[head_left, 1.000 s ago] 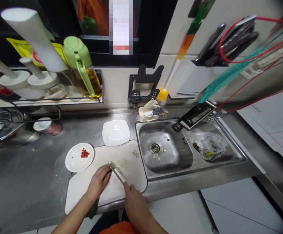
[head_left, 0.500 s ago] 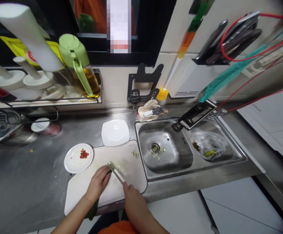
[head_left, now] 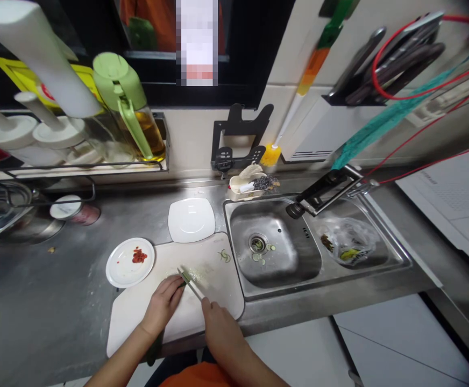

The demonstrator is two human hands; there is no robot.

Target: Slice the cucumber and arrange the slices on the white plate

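Note:
My right hand grips the handle of a knife, its blade slanting up and left over the white cutting board. My left hand is closed over a long cucumber. One end shows by the fingertips and blade, the other sticks out past the board's front edge under my left forearm; the middle is hidden. Wet pale bits lie beside the blade. Thin green peel strips rest at the board's upper right corner. A round white plate with chopped red pieces stands left of the board.
Behind the board is a white square plate. To the right, a steel sink holds several pale green slices near the drain, and a plastic bag lies in the second basin. A wire shelf carries an oil bottle.
The knife and my right hand have shifted very slightly left. My left hand stays on the cucumber. The camera view has moved a little; the plates and board stay put.

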